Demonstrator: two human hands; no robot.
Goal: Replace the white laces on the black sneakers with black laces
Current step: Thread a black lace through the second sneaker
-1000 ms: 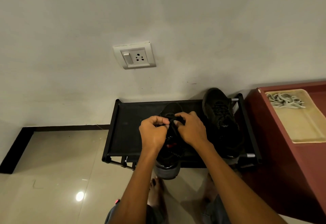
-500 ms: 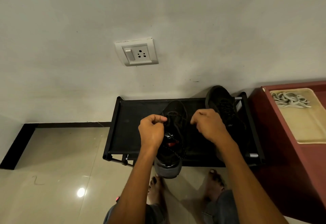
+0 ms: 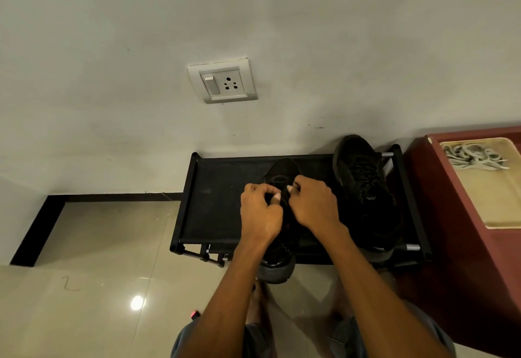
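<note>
Two black sneakers stand on a low black shoe rack (image 3: 214,202). The near sneaker (image 3: 282,170) lies in the middle, toe toward the wall, heel over the rack's front edge. My left hand (image 3: 260,214) and my right hand (image 3: 314,205) sit close together over its lacing, fingers curled, each pinching a black lace (image 3: 284,192) that is hard to make out against the shoe. The second sneaker (image 3: 363,188), laced in black, stands at the rack's right end. The white laces (image 3: 470,157) lie bundled in a beige tray.
The beige tray (image 3: 496,202) rests on a dark red cabinet (image 3: 451,231) to the right of the rack. A white wall with a switch and socket plate (image 3: 222,80) is behind. Glossy tile floor (image 3: 98,259) spreads left; my bare feet are below the rack.
My right hand had swung out to the right half a second ago and has come back beside my left hand over the sneaker's lacing.
</note>
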